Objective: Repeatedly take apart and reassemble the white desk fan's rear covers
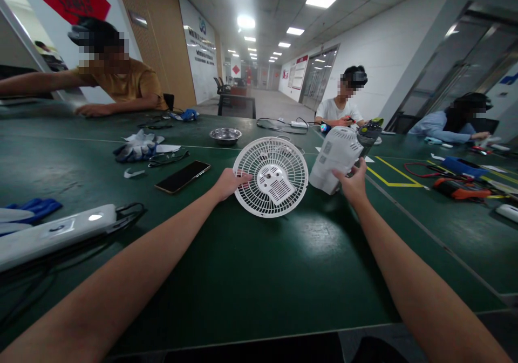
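Note:
My left hand grips the left rim of a round white fan grille, its thumb lying over the slats. The grille is tilted up towards me and shows a slotted plate at its centre. My right hand is closed on a white plastic housing with vents near its top, just right of the grille. Behind that housing stands a grey and yellow-green tool, partly hidden by it. Whether the tool touches the housing I cannot tell.
Left of the grille lie a phone, gloves and a white power strip with a cable. A metal bowl sits behind. An orange multimeter is at the right. Several people sit around the green table.

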`<state>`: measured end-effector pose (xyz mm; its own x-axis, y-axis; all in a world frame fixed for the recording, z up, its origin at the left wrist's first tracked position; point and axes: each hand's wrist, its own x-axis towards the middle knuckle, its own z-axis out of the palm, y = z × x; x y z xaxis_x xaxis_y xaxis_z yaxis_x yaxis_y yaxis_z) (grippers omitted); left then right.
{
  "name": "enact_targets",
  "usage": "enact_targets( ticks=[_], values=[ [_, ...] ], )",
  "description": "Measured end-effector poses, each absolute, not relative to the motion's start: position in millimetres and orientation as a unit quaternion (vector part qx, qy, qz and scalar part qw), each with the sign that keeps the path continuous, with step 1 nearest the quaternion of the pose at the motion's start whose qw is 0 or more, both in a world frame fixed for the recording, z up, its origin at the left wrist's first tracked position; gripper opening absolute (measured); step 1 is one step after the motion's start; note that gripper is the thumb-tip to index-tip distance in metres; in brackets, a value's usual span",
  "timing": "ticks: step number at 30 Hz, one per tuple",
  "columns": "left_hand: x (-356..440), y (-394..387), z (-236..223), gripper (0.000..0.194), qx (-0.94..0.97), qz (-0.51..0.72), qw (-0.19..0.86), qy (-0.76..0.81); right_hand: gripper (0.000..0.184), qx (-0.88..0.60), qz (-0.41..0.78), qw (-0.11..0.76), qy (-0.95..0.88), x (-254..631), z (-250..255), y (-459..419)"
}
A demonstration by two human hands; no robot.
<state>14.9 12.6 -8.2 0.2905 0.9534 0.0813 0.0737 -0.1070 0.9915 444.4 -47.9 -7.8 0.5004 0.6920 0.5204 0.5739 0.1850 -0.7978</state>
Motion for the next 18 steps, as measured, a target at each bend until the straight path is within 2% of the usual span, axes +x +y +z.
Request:
enact_targets(
  ticks=[5,8,13,18],
  values=[
    [15,9,-5,0.011,0.613,0.429,0.525,0.406,0.09,-0.62,-0.019,0.57,-0.539,443,2,-51],
    [16,6,-3,0.011,0.614,0.431,0.517,0.412,0.082,-0.63,-0.045,0.573,-0.521,439,7,-53],
    [16,4,-1,0.009,0.617,0.425,0.515,0.416,0.079,-0.631,-0.082,0.61,-0.471,437,14,-59],
    [15,6,-2,0.009,0.613,0.424,0.524,0.413,0.093,-0.597,-0.055,0.624,-0.501,431,20,-65]
  ],
)
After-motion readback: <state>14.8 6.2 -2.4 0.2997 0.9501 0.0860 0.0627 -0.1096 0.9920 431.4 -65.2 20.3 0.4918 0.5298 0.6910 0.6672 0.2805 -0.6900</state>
